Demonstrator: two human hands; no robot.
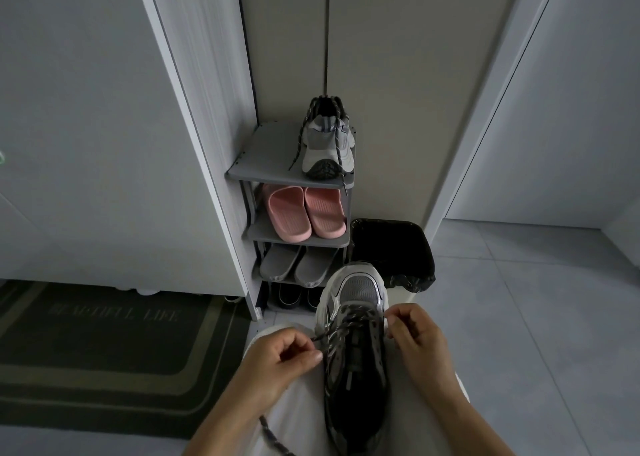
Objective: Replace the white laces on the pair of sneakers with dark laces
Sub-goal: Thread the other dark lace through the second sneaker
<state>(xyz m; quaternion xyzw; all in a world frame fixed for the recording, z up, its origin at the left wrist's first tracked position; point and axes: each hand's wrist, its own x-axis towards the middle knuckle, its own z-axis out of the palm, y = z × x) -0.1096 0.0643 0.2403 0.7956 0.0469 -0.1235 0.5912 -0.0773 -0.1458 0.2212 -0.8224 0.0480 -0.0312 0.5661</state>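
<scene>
A grey and white sneaker (356, 320) lies on my lap, toe pointing away from me. A dark speckled lace (341, 331) crosses its lower eyelets. My left hand (277, 362) pinches one end of this lace at the shoe's left side. My right hand (415, 338) pinches something at the right eyelets, and what it holds is hidden by the fingers. A loose stretch of the dark lace (273, 435) trails down over my left leg. The second sneaker (327, 147) stands on top of the shoe rack (263, 165), with dark laces hanging from it.
The rack holds pink slippers (301, 213), grey slippers (298, 265) and dark shoes on the lowest shelf. A black-lined bin (394, 251) stands to its right. A dark doormat (104, 345) lies on the left. Grey tiled floor spreads to the right.
</scene>
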